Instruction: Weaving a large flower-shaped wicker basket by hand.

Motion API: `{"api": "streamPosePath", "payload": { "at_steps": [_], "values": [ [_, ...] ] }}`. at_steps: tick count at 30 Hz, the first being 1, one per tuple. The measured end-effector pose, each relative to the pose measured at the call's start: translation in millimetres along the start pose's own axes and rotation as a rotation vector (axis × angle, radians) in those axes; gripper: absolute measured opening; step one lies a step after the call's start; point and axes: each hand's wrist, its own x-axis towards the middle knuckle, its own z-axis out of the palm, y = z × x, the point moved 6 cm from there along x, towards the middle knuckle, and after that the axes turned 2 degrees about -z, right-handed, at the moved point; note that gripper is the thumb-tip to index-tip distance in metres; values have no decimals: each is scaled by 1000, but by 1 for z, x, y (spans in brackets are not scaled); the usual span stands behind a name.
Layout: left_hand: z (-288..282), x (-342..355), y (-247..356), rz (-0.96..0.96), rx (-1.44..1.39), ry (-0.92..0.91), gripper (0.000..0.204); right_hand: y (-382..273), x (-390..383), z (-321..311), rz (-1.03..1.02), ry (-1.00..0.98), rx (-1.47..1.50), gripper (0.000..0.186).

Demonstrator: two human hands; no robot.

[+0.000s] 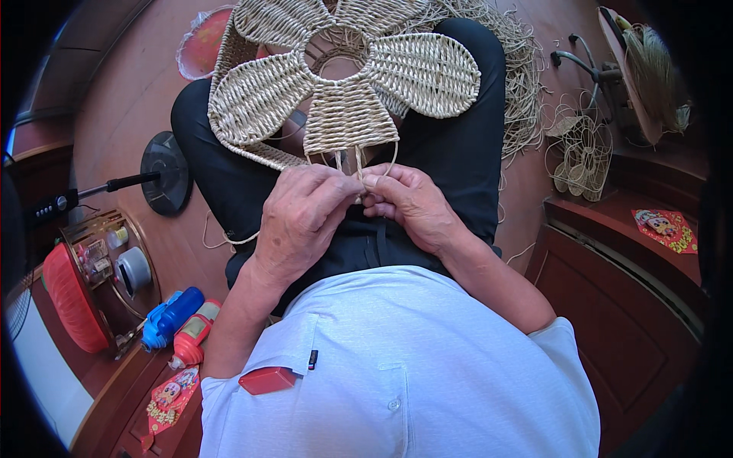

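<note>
A flower-shaped woven straw piece (351,118) with broad petals round an open ring lies across my knees. Its nearest petal is partly woven, with a thin wire frame (395,156) at its lower end. Two pale straw cords (359,160) run down from that petal to my fingers. My left hand (301,214) is closed, its thumb and fingertips pinching the cord. Touching it, my right hand (412,204) pinches the same cord between thumb and forefinger. The exact crossing of the strands is hidden by my fingertips. A woven side band (267,155) curves away behind my left hand.
Loose straw cord (523,91) is heaped beyond my right knee. Wire frames (580,156) stand at the right by a wooden cabinet (611,294). To the left are a round black stand base (166,174), a blue bottle (182,307) and a red bottle (195,336).
</note>
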Motion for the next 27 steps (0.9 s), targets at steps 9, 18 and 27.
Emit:
{"api": "streamPosePath", "payload": {
  "at_steps": [9, 18, 27],
  "values": [
    [-2, -15, 5, -113, 39, 91, 15, -1, -5, -3, -182, -35, -299, 31],
    [2, -24, -4, -356, -92, 191, 10, -5, -15, 5, -203, 81, -337, 27],
    [8, -33, -9, -421, -231, 274, 12, -64, -53, 49, -1208, 225, -1248, 21]
  ]
}}
